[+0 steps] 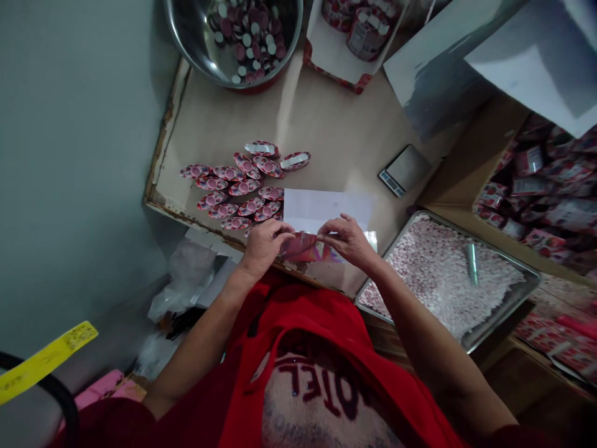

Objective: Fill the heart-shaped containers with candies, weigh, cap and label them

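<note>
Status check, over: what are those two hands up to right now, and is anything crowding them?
Left hand and right hand both pinching a red printed wrapper. Folded red boats in rows just beyond left hand. Tray of pale candies beside right. Nothing blocking.

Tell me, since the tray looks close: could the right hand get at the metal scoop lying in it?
Probably yes. The right hand pinches a pink wrapper, but the scoop lies uncovered in the open tray beside it.
</note>
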### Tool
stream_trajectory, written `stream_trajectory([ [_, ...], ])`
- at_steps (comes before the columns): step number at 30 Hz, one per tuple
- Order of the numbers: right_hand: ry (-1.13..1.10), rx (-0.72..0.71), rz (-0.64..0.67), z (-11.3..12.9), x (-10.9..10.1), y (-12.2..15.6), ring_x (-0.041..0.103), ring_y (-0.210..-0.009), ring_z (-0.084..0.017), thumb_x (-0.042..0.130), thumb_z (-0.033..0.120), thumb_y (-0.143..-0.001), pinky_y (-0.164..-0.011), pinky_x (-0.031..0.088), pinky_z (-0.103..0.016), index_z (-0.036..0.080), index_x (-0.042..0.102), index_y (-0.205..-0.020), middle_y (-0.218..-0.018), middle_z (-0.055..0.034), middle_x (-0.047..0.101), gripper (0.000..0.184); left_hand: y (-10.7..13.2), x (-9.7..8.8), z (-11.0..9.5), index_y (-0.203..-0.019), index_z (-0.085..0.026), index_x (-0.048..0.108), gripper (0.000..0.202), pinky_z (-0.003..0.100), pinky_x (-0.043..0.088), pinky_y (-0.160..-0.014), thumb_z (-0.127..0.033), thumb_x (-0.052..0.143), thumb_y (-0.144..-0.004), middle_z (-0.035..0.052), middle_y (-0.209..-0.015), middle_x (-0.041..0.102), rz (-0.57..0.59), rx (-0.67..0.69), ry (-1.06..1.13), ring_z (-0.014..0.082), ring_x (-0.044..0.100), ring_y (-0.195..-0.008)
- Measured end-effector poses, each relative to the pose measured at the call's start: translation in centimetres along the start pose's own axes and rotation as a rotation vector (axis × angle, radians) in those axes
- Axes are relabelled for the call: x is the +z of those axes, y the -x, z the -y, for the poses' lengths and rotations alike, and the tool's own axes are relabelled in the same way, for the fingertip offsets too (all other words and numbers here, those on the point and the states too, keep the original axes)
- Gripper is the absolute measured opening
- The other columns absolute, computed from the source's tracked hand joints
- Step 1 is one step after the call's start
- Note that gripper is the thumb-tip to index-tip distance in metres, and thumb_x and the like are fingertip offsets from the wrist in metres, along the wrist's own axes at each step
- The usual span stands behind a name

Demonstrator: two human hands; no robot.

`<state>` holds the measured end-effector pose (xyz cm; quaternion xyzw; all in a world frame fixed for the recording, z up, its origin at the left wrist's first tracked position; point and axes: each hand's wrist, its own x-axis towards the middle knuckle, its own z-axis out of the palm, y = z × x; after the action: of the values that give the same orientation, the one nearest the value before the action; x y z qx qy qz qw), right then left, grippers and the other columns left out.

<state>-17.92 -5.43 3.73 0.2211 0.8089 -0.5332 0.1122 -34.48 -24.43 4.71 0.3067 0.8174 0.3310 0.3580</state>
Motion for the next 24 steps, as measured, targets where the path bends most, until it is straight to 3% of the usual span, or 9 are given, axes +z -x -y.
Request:
stream_trajectory([
  [4, 0.265, -0.013, -0.002, 0.4, 0.1, -0.3, 0.070, -0.094, -0.024, 0.064, 0.029, -0.100, -0.124, 0.017, -0.059, 0.024, 0.076, -0.095, -0.090, -0.0037, 0.080, 0.014, -0.4, 0.2, 0.4, -0.086, -0.020, 0.077, 0.010, 0.032, 0.052, -0.087, -0.016, 0.070, -0.091, 0.0053, -0.092, 0.076, 0.082, -0.025, -0.098, 0.0208, 0.069, -0.090],
  [8, 0.409, -0.095, -0.072, 1.3, 1.1, -0.8, 0.070, -0.106, -0.026, 0.064, 0.035, -0.102, -0.127, 0.006, -0.061, 0.027, 0.076, -0.121, -0.106, -0.0057, 0.082, 0.023, -0.8, 0.2, 0.5, -0.085, -0.020, 0.077, 0.011, 0.033, 0.050, -0.084, -0.016, 0.069, -0.091, 0.0052, -0.089, 0.076, 0.097, -0.063, -0.092, 0.0208, 0.069, -0.087],
  [11, 0.433, -0.150, -0.065, 2.0, 2.0, -1.5, 0.070, -0.101, -0.023, 0.062, 0.033, -0.105, -0.128, 0.004, -0.057, 0.029, 0.079, -0.112, -0.098, -0.0028, 0.082, 0.019, -0.7, 0.1, 0.3, -0.085, -0.020, 0.078, 0.010, 0.032, 0.050, -0.083, -0.018, 0.070, -0.091, 0.0050, -0.090, 0.078, 0.077, -0.049, -0.049, 0.0203, 0.070, -0.087],
  [15, 0.432, -0.080, -0.028, 2.2, 2.3, -2.4, 0.070, -0.089, -0.021, 0.064, 0.026, -0.103, -0.125, 0.019, -0.053, 0.024, 0.081, -0.098, -0.087, -0.0045, 0.080, 0.019, -0.1, -0.1, 0.4, -0.084, -0.022, 0.080, 0.006, 0.031, 0.052, -0.084, -0.018, 0.077, -0.088, 0.0027, -0.089, 0.080, 0.001, -0.048, 0.004, 0.0195, 0.072, -0.087],
  [17, 0.344, -0.077, -0.003, 2.0, 2.0, -2.4, 0.070, -0.087, -0.021, 0.069, 0.026, -0.100, -0.114, 0.035, -0.045, 0.023, 0.079, -0.113, -0.088, -0.0048, 0.080, 0.017, 0.2, -0.2, 0.7, -0.084, -0.023, 0.080, 0.004, 0.031, 0.054, -0.084, -0.019, 0.080, -0.085, 0.0013, -0.088, 0.080, -0.047, -0.056, 0.018, 0.0190, 0.072, -0.085],
  [19, 0.235, -0.093, 0.004, 1.8, 1.7, -2.2, 0.070, -0.087, -0.020, 0.075, 0.023, -0.095, -0.097, 0.045, -0.035, 0.023, 0.072, -0.131, -0.091, -0.0043, 0.079, 0.037, 0.2, -0.4, 1.0, -0.085, -0.023, 0.080, 0.004, 0.030, 0.055, -0.083, -0.020, 0.081, -0.085, 0.0008, -0.088, 0.080, -0.073, -0.049, 0.026, 0.0182, 0.072, -0.083],
  [21, 0.168, -0.095, -0.017, 1.7, 1.5, -2.0, 0.069, -0.086, -0.019, 0.078, 0.020, -0.091, -0.086, 0.046, -0.030, 0.023, 0.070, -0.135, -0.091, -0.0032, 0.078, 0.044, 0.2, -0.8, 1.0, -0.085, -0.023, 0.080, 0.003, 0.030, 0.054, -0.082, -0.020, 0.080, -0.086, 0.0012, -0.088, 0.079, -0.074, -0.014, 0.018, 0.0180, 0.071, -0.083],
  [24, 0.093, -0.071, -0.063, 1.8, 1.3, -1.5, 0.068, -0.084, -0.019, 0.078, 0.023, -0.091, -0.081, 0.046, -0.029, 0.025, 0.077, -0.119, -0.087, -0.0024, 0.077, 0.028, 0.2, -1.4, 0.7, -0.084, -0.022, 0.078, 0.006, 0.030, 0.053, -0.084, -0.021, 0.078, -0.089, 0.0026, -0.088, 0.078, -0.074, 0.066, -0.028, 0.0187, 0.071, -0.086],
])
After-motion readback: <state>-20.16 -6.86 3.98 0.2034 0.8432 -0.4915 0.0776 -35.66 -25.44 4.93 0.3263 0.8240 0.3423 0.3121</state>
